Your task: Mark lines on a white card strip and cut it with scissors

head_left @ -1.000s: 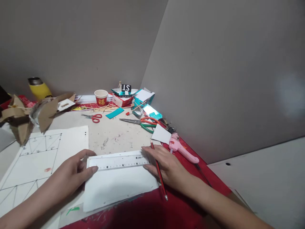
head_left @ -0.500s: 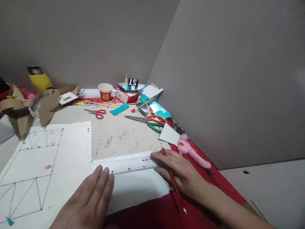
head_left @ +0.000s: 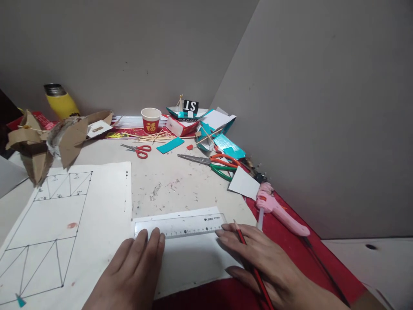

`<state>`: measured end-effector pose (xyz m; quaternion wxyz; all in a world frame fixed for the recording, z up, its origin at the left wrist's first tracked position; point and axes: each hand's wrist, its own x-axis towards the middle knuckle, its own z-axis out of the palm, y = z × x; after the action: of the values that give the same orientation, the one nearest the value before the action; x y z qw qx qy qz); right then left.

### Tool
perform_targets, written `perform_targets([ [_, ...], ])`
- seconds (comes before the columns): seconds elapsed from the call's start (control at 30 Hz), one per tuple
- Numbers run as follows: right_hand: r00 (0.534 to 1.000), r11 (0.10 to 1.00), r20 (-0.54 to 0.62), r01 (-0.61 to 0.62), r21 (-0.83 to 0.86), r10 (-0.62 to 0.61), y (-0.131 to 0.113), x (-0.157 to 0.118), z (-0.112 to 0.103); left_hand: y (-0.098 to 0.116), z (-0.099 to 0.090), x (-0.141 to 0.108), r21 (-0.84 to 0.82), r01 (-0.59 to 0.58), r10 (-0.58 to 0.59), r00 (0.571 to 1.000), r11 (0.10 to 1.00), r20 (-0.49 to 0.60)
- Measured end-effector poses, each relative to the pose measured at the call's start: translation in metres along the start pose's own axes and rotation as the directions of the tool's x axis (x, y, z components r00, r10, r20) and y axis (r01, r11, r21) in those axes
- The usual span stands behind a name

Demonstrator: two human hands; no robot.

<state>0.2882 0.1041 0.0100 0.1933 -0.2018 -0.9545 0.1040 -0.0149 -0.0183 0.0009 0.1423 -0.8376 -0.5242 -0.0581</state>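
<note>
A clear ruler [head_left: 183, 224] lies across a white sheet of paper [head_left: 193, 258] near the front of the table. My left hand [head_left: 135, 267] lies flat, fingers out, its fingertips at the ruler's left end. At the right end, the fingertips of my right hand [head_left: 264, 262] touch the ruler's lower corner. A red and black pencil [head_left: 254, 271] is held between the fingers of that hand, its sharpened tip pointing up and away. To the left is a large sheet [head_left: 106, 215] with a drawn truss pattern.
Small red scissors [head_left: 142, 150], large shears [head_left: 222, 163], a teal strip [head_left: 170, 145] and wooden sticks [head_left: 155, 137] lie farther back. A paper cup [head_left: 151, 120] and yellow bottle [head_left: 61, 102] stand behind. A pink glue gun [head_left: 284, 211] rests at right; cardboard pieces [head_left: 69, 142] sit left.
The camera view has shifted, moving most things rightward. My right hand has moved down from over the ruler's right end to its lower corner, and its fingers have spread somewhat.
</note>
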Motion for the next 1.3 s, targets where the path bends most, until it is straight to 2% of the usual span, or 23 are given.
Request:
perform_targets([
  [0.27, 0.999, 1.000, 0.034, -0.001, -0.016, 0.001, -0.003, -0.005, 0.001, -0.009, 0.005, 0.004, 0.058, -0.115, 0.120, 0.988, 0.992, -0.098],
  [0.43, 0.999, 0.998, 0.043, 0.024, -0.058, -0.021, -0.008, -0.012, 0.000, -0.008, 0.004, 0.006, 0.051, -0.108, 0.113, 0.988, 0.993, -0.107],
  [0.63, 0.999, 0.997, 0.031, 0.019, -0.077, -0.017, -0.012, -0.016, 0.002, -0.007, 0.001, 0.013, 0.006, -0.055, 0.055, 0.997, 0.998, -0.061],
  [0.93, 0.999, 0.998, 0.049, -0.004, -0.055, 0.007, -0.018, -0.017, -0.001, -0.005, 0.003, 0.012, -0.015, -0.069, 0.068, 0.994, 0.997, -0.082],
  [1.07, 0.996, 0.999, 0.088, -0.018, 0.029, 0.015, -0.017, -0.007, -0.015, -0.004, 0.004, 0.015, -0.022, -0.078, 0.075, 0.991, 0.997, -0.111],
  [1.13, 0.998, 0.998, 0.063, -0.023, 0.058, 0.019, -0.014, 0.002, -0.023, -0.004, 0.005, 0.017, -0.033, -0.089, 0.084, 0.987, 0.995, -0.139],
  [1.23, 0.999, 0.999, -0.017, -0.034, 0.013, 0.034, -0.005, 0.018, -0.030, -0.004, 0.007, 0.020, -0.045, -0.105, 0.096, 0.983, 0.993, -0.156],
  [1.3, 0.999, 0.999, -0.012, -0.036, -0.017, 0.036, 0.002, 0.028, -0.027, -0.004, 0.007, 0.020, -0.059, -0.104, 0.094, 0.984, 0.993, -0.151],
])
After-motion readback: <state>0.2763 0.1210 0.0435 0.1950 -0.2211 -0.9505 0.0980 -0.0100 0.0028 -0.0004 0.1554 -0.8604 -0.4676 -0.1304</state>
